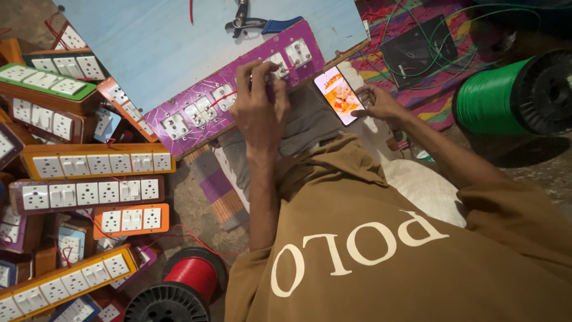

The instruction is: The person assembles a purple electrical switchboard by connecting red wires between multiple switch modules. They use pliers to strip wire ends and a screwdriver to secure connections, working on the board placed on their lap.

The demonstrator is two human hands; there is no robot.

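head view | looking steeply down from above the person's shoulders | facing forward over the purple switch board | sitting close, the board lying just beyond the lap

Open pale blue board above the purple switch panel, bare but for pliers at its top edge; to the left, piled switch boards crowding close; below, red wire spool; to the right, phone, green spool.
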